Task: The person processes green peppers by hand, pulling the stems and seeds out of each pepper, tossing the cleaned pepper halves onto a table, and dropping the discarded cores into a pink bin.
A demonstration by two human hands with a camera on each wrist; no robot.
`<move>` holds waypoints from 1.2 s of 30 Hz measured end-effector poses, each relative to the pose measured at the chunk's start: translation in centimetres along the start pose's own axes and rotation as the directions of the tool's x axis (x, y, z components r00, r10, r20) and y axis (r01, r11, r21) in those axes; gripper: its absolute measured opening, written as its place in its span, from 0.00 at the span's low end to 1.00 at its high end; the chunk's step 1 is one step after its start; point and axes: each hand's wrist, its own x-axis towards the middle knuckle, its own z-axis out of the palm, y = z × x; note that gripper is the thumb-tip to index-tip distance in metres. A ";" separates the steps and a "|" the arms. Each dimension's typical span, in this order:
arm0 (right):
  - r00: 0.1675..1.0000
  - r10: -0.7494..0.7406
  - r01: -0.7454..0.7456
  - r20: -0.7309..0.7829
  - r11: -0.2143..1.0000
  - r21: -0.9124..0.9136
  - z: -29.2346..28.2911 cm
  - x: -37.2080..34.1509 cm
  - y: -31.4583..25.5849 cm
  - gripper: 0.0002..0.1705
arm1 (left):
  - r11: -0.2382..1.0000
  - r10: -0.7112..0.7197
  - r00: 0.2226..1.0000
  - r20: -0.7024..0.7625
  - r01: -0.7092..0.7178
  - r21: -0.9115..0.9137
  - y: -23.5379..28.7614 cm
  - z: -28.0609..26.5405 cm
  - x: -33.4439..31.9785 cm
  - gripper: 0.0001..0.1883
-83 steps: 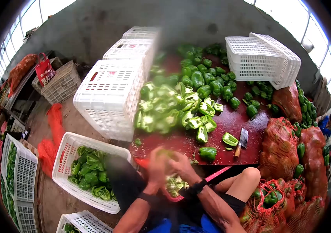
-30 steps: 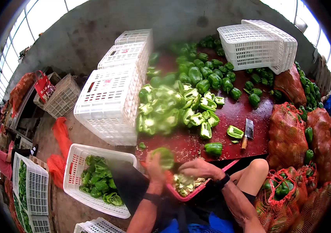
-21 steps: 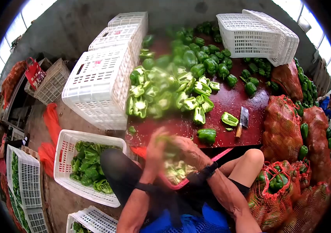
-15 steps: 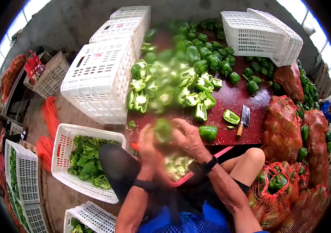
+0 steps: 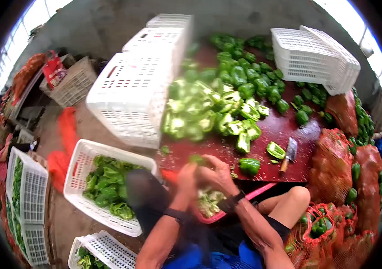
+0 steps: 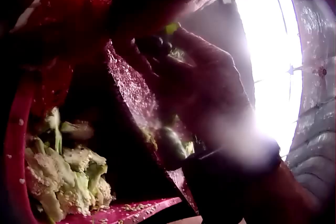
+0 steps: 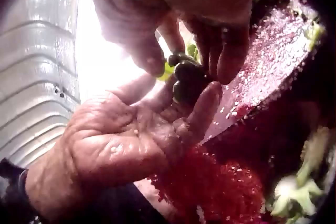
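Both hands meet at the near table edge around a green bell pepper [image 7: 188,83]. My left hand [image 5: 185,180] cups it from below, palm up, fingers curled to it in the right wrist view. From above, my right hand [image 5: 218,175] pinches it between thumb and fingers. Only a small green part of the pepper shows in the head view; the fingers cover most of it. Below the hands a pink tub [image 5: 209,220] holds pale pepper cores and seeds [image 6: 68,176]. Halved peppers [image 5: 191,116] are heaped on the red table [image 5: 191,150] beyond.
Whole peppers [image 5: 240,76] lie farther back. A cleaver [image 5: 291,150], a whole pepper and a cut half are on the table's right. White crates [image 5: 123,98] stand left; a crate of opened peppers [image 5: 76,188] sits beside the left knee. Red mesh sacks [image 5: 332,168] line the right.
One second ago the left hand held the pepper up while the right hovered apart over the tub. The hands came together around the pepper and now sit slightly lower. The head view has shifted.
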 end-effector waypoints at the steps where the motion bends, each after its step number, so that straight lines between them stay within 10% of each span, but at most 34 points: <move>1: 0.998 -0.056 0.057 -0.014 0.998 0.040 0.4 0.1 -0.6 0.21 | 0.997 0.009 1.000 -0.004 -0.010 -0.071 1.2 1.3 -1.3 0.15; 3: 0.966 -0.254 0.236 -0.046 0.943 -0.235 0.4 0.6 -1.4 0.18 | 0.994 0.088 0.992 0.091 -0.093 0.057 0.9 1.0 -1.4 0.13; 7: 0.962 0.239 -0.248 -0.129 0.967 -0.053 0.9 1.8 1.8 0.13 | 0.974 0.095 0.982 0.166 -0.126 0.190 1.0 1.8 -2.4 0.10; 9: 0.841 0.512 -0.539 0.174 0.769 0.343 -0.5 2.1 -0.1 0.12 | 0.812 0.244 0.948 0.202 -0.314 0.492 -0.5 0.1 -1.1 0.10; 13: 0.942 0.336 -0.316 0.016 0.868 0.384 1.3 4.1 1.3 0.12 | 0.357 0.746 0.578 0.331 -0.766 0.534 3.9 3.4 -5.2 0.06; 15: 0.922 0.372 -0.306 -0.107 0.870 0.386 1.8 5.7 -2.0 0.13 | 0.716 0.546 0.831 0.108 -0.530 0.454 5.7 3.2 -7.6 0.04; 17: 0.973 0.219 -0.184 -0.076 0.929 0.321 2.5 7.8 -4.8 0.17 | 0.853 0.472 0.880 -0.047 -0.443 0.277 4.9 1.3 -6.4 0.03; 20: 0.986 0.123 -0.163 0.113 0.859 0.485 2.9 9.1 -10.2 0.18 | 0.872 0.468 0.843 -0.265 -0.490 -0.018 4.8 0.7 -5.6 0.03; 24: 0.958 0.199 -0.180 0.205 0.978 -0.107 -2.2 6.3 -7.0 0.14 | 0.809 0.581 0.799 -0.156 -0.587 0.009 5.9 1.2 -6.2 0.04; 27: 0.632 0.264 0.236 0.728 0.829 -0.506 -2.1 -0.7 1.1 0.13 | 0.807 0.585 0.803 -0.115 -0.590 -0.008 6.0 2.0 -6.2 0.05; 30: 0.413 0.047 0.290 0.909 0.940 -0.181 -1.1 -8.4 7.0 0.12 | 0.850 0.521 0.847 -0.111 -0.526 -0.021 5.5 2.3 -5.8 0.05; 36: 0.611 0.243 0.152 0.753 0.898 -0.413 2.1 -13.0 10.5 0.12 | 0.895 0.446 0.891 -0.089 -0.444 0.040 4.5 2.6 -5.1 0.03</move>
